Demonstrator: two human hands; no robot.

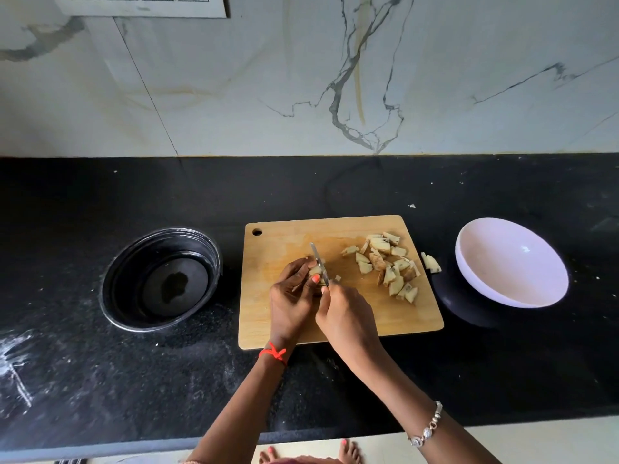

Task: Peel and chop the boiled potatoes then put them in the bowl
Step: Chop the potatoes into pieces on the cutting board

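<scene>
We were mid-chop.
Left hand (290, 298) fingers (299, 267) pinched the potato (315, 271), right hand (342, 312) gripped the knife (318, 258); next, chunks (388, 266) into the bowl (512, 262).

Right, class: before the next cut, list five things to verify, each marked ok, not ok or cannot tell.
1. Right hand grips knife: ok.
2. Left hand holds potato on cutting board: ok.
3. Thumb clear of knife: cannot tell.
4. Chopped pieces all on board: not ok, stray pieces lie off its right edge.
5. Bowl free to receive pieces: ok.
</scene>
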